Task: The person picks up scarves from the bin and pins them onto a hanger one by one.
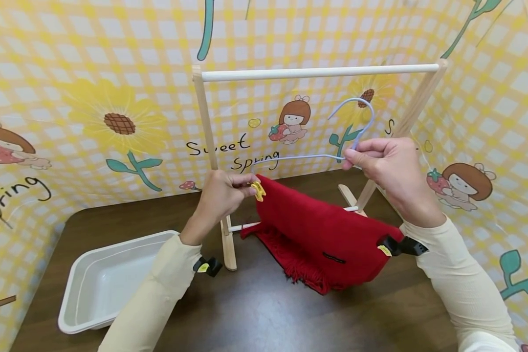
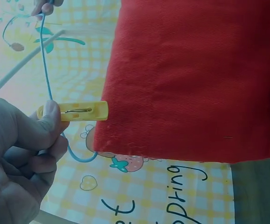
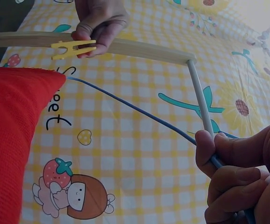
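My right hand [image 1: 385, 168] pinches a thin blue clothes hanger [image 1: 367, 110] near the base of its hook. Over the hanger's lower bar hangs a folded red scarf [image 1: 321, 230] with a fringed edge. My left hand [image 1: 222, 198] pinches a yellow clothespin [image 1: 258, 190] between thumb and fingers at the scarf's upper left corner. In the left wrist view the clothespin [image 2: 86, 111] reaches the scarf's edge [image 2: 191, 84]; whether it grips the cloth I cannot tell. The right wrist view has the clothespin's jaws spread, beside the scarf's corner.
Behind the scarf stands a wooden rack with a white top rail [image 1: 321, 72]. A white plastic basin [image 1: 81, 274] sits at left on the dark wooden table [image 1: 264, 322]. Yellow checked cloth [image 1: 158, 39] lines the back and sides.
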`<state>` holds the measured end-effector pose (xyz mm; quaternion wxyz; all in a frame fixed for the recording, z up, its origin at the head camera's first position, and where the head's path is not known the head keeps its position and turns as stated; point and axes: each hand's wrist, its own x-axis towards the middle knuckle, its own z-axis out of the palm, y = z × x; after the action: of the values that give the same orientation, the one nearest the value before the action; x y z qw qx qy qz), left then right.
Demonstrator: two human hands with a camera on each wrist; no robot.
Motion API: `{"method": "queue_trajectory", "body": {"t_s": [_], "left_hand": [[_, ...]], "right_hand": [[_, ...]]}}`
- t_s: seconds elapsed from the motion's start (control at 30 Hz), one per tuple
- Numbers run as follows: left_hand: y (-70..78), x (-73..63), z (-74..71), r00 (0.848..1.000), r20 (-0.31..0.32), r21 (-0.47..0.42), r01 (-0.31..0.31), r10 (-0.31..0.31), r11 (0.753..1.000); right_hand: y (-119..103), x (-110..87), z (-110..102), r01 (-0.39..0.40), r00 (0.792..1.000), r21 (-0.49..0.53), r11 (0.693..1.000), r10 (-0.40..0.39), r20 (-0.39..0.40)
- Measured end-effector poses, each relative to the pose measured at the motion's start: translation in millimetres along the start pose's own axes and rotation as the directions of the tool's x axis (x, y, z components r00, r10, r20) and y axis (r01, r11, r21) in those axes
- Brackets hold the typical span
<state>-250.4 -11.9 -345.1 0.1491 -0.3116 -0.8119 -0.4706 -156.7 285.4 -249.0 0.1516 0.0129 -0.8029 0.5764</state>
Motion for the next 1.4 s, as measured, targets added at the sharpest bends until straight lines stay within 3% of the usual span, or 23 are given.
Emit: {"method": "queue_trajectory", "body": {"t_s": [0.37, 0.73, 1.03, 1.3, 1.4], "left_hand": [[6.9, 14.8, 3.3, 0.984, -0.135, 0.016, -0.113, 0.114, 0.993], [5.1, 22.1, 9.9, 0.956, -0.185, 0.090, -0.213, 0.227, 0.973], [1.3, 23.1, 13.5, 0.965, -0.155, 0.087, -0.200, 0.212, 0.976], [0.4, 20.8, 16.7, 0.973, -0.140, 0.100, -0.170, 0.183, 0.980], [-0.1, 19.6, 19.0, 0.977, -0.136, 0.110, -0.150, 0.164, 0.983]], "right_hand": [[-2, -2.0, 0, 0.009, 1.000, -0.058, 0.998, -0.009, -0.006], [-3, -3.2, 1, 0.055, 0.998, -0.004, 0.998, -0.055, -0.004], [-7, -8.3, 6, 0.121, 0.993, 0.015, 0.993, -0.120, -0.015], [-8, -14.2, 14, 0.191, 0.981, 0.100, 0.976, -0.192, -0.003], [-9, -14.3, 15, 0.199, 0.980, 0.037, 0.979, -0.199, 0.001]]}}
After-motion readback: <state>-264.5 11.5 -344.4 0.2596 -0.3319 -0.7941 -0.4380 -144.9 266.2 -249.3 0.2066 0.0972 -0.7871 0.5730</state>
